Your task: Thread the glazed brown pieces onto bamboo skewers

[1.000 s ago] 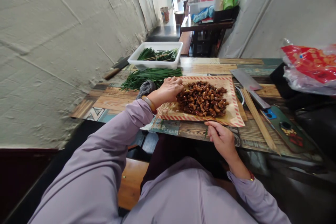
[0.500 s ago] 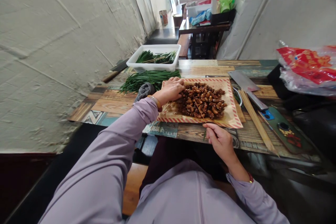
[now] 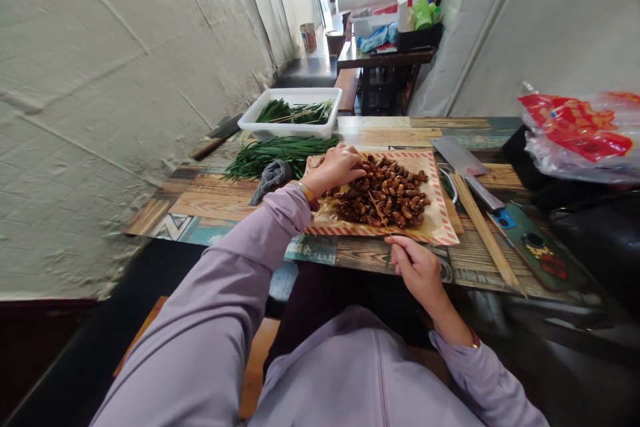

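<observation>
A heap of glossy brown pieces that look like silkworm pupae (image 3: 395,193) lies on a paper sheet with a red-striped border (image 3: 443,230). My left hand (image 3: 337,168) reaches over the heap's left side, fingers spread and bent downward, with the tips among the pieces. Whether anything is between those fingertips is hidden. Below the sheet's front edge, my right hand (image 3: 417,267) is closed on the lower end of a thin wooden skewer (image 3: 379,209). The skewer slants up and left across the heap.
Green chives (image 3: 280,153) and a grey cloth (image 3: 274,177) lie left of the sheet, behind them a white tub (image 3: 250,121). On the right are a cleaver (image 3: 460,157), a bundle of skewers (image 3: 485,233), a phone (image 3: 540,243) and red plastic bags (image 3: 575,127). People sit far back.
My left hand has moved right, further over the heap, its fingers now bent down at the pieces. My right hand and skewer stay nearly in place. The view has shifted slightly.
</observation>
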Available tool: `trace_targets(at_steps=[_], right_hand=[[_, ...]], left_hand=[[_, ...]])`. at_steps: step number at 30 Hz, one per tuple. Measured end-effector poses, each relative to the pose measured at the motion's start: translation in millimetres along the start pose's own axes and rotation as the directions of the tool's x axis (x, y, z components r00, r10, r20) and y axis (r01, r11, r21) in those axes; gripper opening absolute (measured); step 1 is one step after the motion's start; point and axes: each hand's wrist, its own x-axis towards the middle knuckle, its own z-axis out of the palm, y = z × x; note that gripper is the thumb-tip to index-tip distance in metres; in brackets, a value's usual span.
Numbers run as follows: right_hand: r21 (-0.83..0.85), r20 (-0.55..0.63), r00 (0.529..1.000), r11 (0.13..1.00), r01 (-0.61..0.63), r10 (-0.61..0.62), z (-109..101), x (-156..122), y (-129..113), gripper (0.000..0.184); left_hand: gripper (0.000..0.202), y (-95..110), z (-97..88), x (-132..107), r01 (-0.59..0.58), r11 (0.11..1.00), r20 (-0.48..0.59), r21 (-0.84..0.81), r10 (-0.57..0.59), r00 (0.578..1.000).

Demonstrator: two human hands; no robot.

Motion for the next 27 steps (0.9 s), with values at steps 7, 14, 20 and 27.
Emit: trace_targets(at_steps=[7,14,20,27], right_hand=[[-0.03,-0.022,0.999,0.999,0.043,-0.043,0.4,0.1,0.5,0.026],[-0.021,-0.035,0.998,0.998,0.059,-0.059,2.9,0.6,2.0,0.027],[-0.029,-0.07,0.995,0.997,0.073,-0.075,4.6,5.0,-0.8,0.026],[-0.015,-0.102,0.988,0.993,0.114,-0.115,2.8,8.0,-4.4,0.025]], left_hand=[[0.019,-18.1,-20.4,-39.5,0.0,1.0,-0.007,0.002,0.0,1.0],[0.015,2.9,-22.3,-76.8,-0.169,0.976,0.119,0.14,0.153,0.981],[0.018,8.7,-19.2,-67.3,-0.2,0.942,0.136,0.269,0.169,0.976],[0.012,1.5,-14.5,-57.2,-0.223,0.952,0.133,0.211,0.199,0.971]])
